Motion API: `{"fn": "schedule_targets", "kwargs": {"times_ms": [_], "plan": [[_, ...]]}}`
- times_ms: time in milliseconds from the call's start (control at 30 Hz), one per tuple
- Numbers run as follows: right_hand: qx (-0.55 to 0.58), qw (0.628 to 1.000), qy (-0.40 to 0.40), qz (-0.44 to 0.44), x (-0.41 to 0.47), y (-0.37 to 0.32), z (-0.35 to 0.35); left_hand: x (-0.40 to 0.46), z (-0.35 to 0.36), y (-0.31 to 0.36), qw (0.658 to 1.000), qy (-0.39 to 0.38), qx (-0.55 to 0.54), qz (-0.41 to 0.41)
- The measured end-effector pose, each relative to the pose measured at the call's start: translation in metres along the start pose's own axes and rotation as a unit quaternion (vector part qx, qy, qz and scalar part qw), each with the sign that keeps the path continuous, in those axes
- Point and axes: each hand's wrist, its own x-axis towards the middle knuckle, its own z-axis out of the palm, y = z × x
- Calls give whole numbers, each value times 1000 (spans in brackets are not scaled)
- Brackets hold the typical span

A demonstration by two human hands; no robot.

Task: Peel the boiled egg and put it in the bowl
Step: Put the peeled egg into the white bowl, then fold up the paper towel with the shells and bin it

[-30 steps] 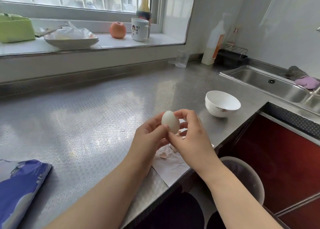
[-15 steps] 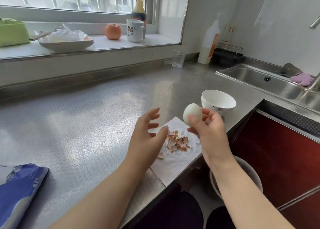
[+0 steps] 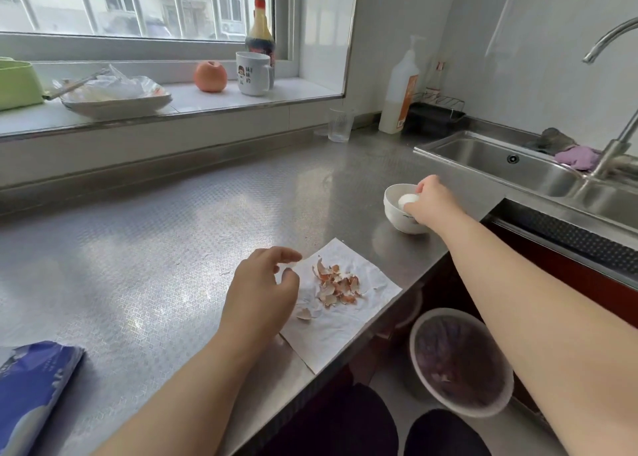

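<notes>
Head view: right hand (image 3: pixel 429 202) holds the peeled egg (image 3: pixel 407 200) inside the white bowl (image 3: pixel 397 215). Left hand (image 3: pixel 262 290) hovers relaxed, empty, beside eggshell pieces (image 3: pixel 336 286) on a paper towel (image 3: pixel 345 331)

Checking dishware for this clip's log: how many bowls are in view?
2. One white bowl stands on the counter near the sink, with the egg held inside it. A wider bowl sits on the windowsill, holding a plastic bag. None seem hidden.

Steel counter (image 3: pixel 145 248): white bowl (image 3: pixel 397 219), paper towel (image 3: pixel 345 324), glass (image 3: pixel 340 124), blue packet (image 3: pixel 31 386).
</notes>
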Motion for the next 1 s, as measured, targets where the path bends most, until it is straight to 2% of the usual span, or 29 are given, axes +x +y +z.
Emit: {"fn": "schedule_targets", "kwargs": {"times_ms": [133,233,333,400,500,600,667,767,900,1000], "plan": [[-16,997,-63,-31,8,-4,-2,4,-6,-1,1000,-14,19,-11],[33,998,-9,-56,1,-8,-6,6,-10,-4,998,-17,52,-10],[112,979,80,-148,-42,-15,-8,6,-13,-8,992,-32,118,-8],[133,971,46,-193,-80,-19,-5,6,-14,-10,985,-38,170,-8],[47,980,-33,-191,-122,-17,8,5,-17,-12,963,-35,266,-5],[-49,986,-35,-158,-135,-9,23,2,-19,-12,931,-38,362,-1],[-83,986,-37,-142,-138,-8,30,0,-19,-12,920,-51,388,-9],[-84,987,-57,-124,-136,-6,36,2,-18,-15,922,-70,381,-20],[-15,991,-80,-109,-133,-4,39,1,-18,-13,933,-73,353,-12],[41,989,-89,-110,-131,-1,39,0,-20,-6,975,-54,213,-30]]}}
